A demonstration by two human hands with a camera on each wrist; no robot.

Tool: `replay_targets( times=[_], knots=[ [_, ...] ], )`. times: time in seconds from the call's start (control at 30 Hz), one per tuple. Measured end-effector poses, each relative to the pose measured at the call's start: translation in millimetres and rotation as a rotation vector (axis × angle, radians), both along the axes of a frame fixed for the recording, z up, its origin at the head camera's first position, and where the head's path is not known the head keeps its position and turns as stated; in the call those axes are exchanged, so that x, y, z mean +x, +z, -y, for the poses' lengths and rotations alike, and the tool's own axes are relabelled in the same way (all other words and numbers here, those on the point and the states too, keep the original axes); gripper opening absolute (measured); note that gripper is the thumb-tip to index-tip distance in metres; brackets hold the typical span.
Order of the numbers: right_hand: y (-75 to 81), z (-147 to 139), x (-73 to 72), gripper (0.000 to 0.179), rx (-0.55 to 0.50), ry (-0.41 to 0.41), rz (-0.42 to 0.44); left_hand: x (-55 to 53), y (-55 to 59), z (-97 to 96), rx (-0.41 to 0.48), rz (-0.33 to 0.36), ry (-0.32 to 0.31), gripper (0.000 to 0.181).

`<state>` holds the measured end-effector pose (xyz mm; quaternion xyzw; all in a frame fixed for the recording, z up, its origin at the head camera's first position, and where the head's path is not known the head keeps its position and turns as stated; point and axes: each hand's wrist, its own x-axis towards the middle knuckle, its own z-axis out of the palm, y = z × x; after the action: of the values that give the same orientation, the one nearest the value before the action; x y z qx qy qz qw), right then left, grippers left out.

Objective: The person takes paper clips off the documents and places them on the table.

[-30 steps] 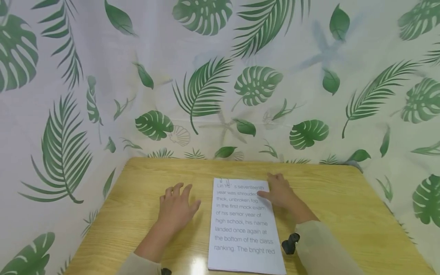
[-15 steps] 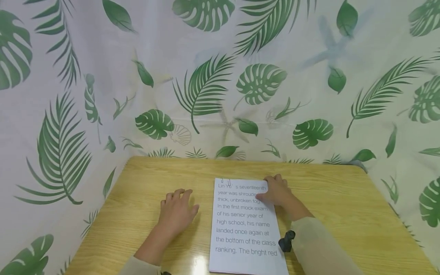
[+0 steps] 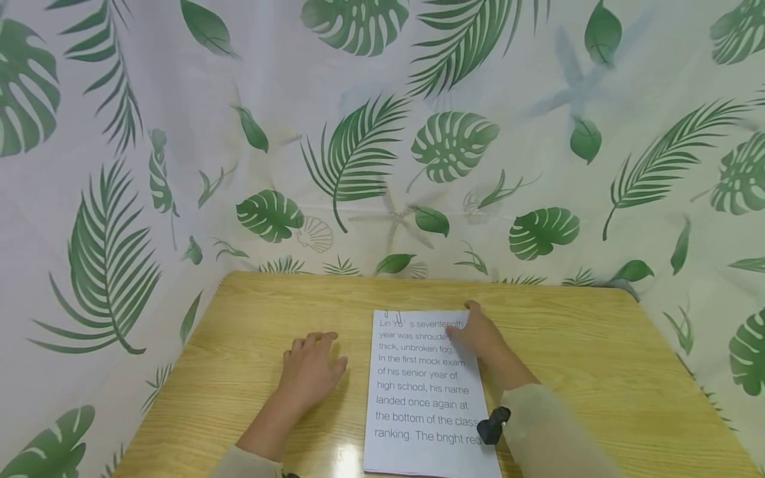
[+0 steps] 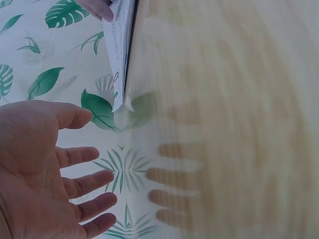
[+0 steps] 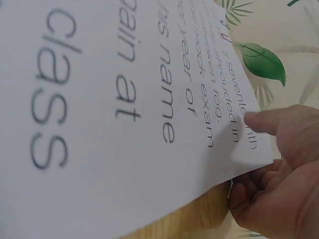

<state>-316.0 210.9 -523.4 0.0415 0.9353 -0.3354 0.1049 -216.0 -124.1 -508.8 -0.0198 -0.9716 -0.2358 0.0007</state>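
A stack of white printed sheets (image 3: 421, 392) lies on the wooden table, with large English text facing up. Paper clips (image 3: 392, 317) sit at its top left edge. My right hand (image 3: 483, 335) is at the top right corner. In the right wrist view, the thumb (image 5: 261, 121) lies over the page while the other fingers (image 5: 254, 186) curl at and below its edge, pinching the corner. Left of the stack, my left hand (image 3: 311, 372) holds nothing; its fingers (image 4: 89, 181) are spread and relaxed above the table, apart from the paper.
The wooden table (image 3: 239, 332) backs onto a white curtain (image 3: 370, 166) printed with green leaves, which also hangs at the left and right. A black wrist device (image 3: 494, 425) on the right arm overhangs the stack's right edge.
My right hand has shifted slightly at the top right corner, its index finger now reaching farther out and its thumb higher on the page. The left hand has barely moved.
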Motion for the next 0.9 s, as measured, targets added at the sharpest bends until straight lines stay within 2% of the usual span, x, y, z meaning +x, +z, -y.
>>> replay_targets(
  times=[0.13, 0.23, 0.47, 0.7, 0.9],
  knots=[
    [1.3, -0.3, 6.0, 0.059, -0.178, -0.086, 0.004, -1.2, -2.3, -1.8, 0.032, 0.003, -0.007, 0.053],
    [3.7, -0.7, 9.8, 0.048, -0.314, -0.142, 0.016, -3.7, -4.1, -3.1, 0.06, 0.003, -0.008, 0.052],
    [6.0, -4.3, 14.7, 0.047, -0.419, -0.177, 0.042, -13.1, -9.1, -7.4, 0.137, 0.005, -0.003, 0.048],
    [5.6, -5.6, 25.2, 0.045, -0.547, -0.191, 0.046, -23.3, -9.2, -14.1, 0.275, 0.043, 0.001, 0.047],
    [0.8, -6.2, 33.2, 0.046, -0.653, -0.188, 0.031, -36.7, -8.5, -21.9, 0.388, 0.075, 0.007, 0.047]
  ],
)
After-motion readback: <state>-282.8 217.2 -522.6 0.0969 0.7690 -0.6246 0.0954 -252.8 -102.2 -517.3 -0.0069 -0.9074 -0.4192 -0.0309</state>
